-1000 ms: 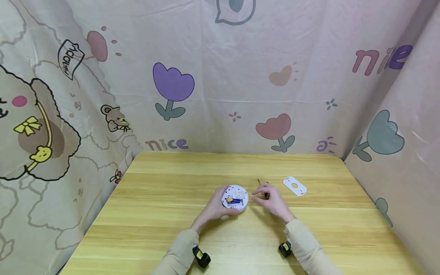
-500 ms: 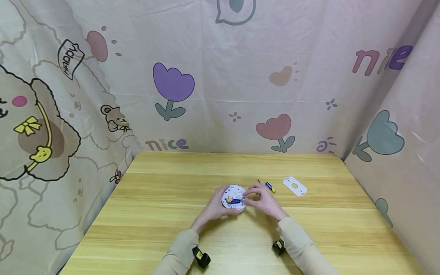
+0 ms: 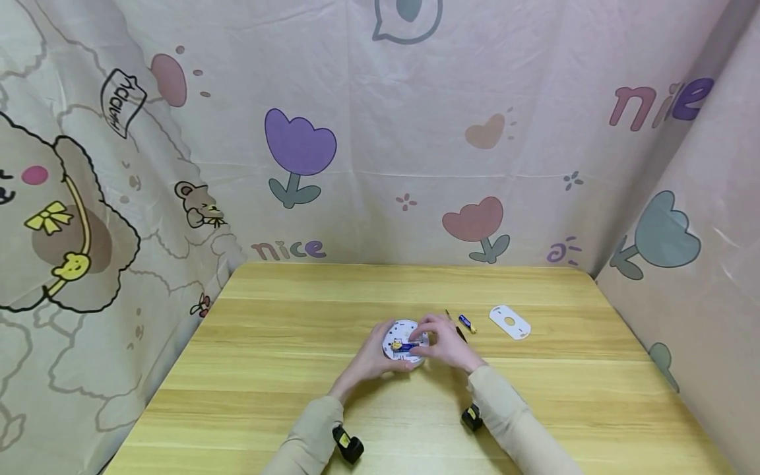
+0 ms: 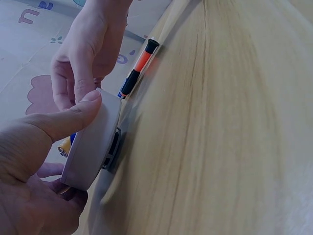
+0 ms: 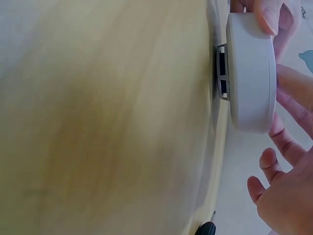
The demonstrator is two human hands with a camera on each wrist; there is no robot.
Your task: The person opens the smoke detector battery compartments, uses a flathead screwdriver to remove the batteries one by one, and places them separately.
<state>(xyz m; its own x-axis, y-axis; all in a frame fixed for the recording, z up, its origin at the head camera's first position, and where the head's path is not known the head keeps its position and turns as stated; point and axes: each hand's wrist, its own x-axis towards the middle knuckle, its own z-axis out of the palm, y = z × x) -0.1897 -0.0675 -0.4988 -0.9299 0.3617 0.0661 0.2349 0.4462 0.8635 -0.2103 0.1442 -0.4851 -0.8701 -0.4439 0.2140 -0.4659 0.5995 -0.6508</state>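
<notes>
In the head view a round white smoke detector (image 3: pixel 392 335) is held above the table, its battery side facing up. My left hand (image 3: pixel 371 356) grips its left rim, thumb along the near edge. A blue battery with a gold end (image 3: pixel 404 347) lies in its compartment. My right hand (image 3: pixel 445 343) reaches over the right side, thumb and index fingertip apart at the battery. In the right wrist view that hand's other fingers are spread, and a vented part shows on the detector's underside. The left wrist view shows the detector (image 4: pixel 95 142) edge-on, with the left thumb (image 4: pixel 73 115) on its rim.
A loose blue and gold battery (image 3: pixel 466 323) lies to the right on the wooden table (image 3: pixel 297 422). Beside it is a screwdriver (image 4: pixel 139 68) with an orange and black handle. A white mounting plate (image 3: pixel 509 322) lies farther right. Patterned cloth (image 3: pixel 380 132) hangs behind.
My right hand has moved left from beside the loose battery onto the detector's battery side, uncovering that battery and the screwdriver. My left hand and the detector have stayed in place.
</notes>
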